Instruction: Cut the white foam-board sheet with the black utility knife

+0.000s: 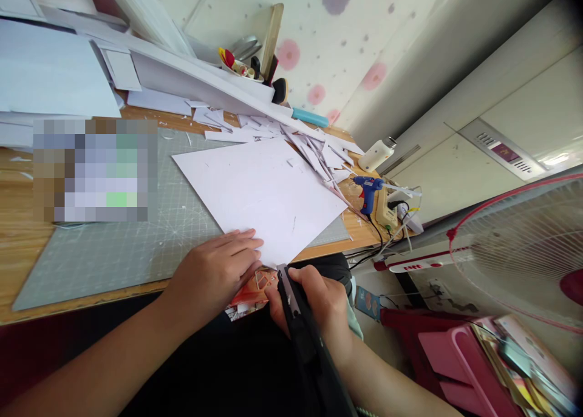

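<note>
A large white sheet [264,192] lies turned at an angle on the grey cutting mat [150,247], one corner pointing toward me at the table's front edge. My left hand [223,265] rests on the sheet's near left edge, its fingers stretched out flat. At the near corner, my right hand [319,301] is wrapped around a long black tool [300,326] with a grey metal tip. That tip touches or nearly touches the corner of the sheet. Below the corner, an orange-red object [252,288] is partly hidden by my left hand.
White offcuts [314,150] are heaped behind the sheet. A blue glue gun [368,189], a white bottle [378,154] and a power strip [387,210] with cables are at the right. Beyond stand a fan [528,253] and a pink bin [460,362]. White panels [50,65] fill the back left.
</note>
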Tool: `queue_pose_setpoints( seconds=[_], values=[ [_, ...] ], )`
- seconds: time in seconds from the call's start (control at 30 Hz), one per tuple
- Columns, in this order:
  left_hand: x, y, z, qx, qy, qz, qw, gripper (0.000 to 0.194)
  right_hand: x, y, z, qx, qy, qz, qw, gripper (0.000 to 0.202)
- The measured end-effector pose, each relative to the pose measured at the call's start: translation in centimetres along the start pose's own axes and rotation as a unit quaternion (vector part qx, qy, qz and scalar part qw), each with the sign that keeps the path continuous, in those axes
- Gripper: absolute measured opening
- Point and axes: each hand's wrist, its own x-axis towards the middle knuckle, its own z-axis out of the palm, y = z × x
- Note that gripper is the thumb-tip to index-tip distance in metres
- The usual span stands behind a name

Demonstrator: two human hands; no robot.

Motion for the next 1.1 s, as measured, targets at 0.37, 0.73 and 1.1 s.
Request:
queue_pose_setpoints(
  seconds=[0.37,0.73,1.1],
  values=[
    [0.5,0.0,-0.6,-0.006,-0.004,0.009,1.0,0.02,0.2,-0.7,-2.0,0.148,-0.055,0.04,0.987,0.011],
    [0.5,1.7,-0.5,0.027,-0.038,-0.018,0.999,0.024,-0.5,7.9,-1.2,0.43,0.09,0.229,0.868,0.034],
    [1.4,4.9,2.4,0.083,-0.03,-0.076,0.993,0.017,1.3,10.1,-0.7,0.515,0.105,0.287,0.801,0.04]
  ],
)
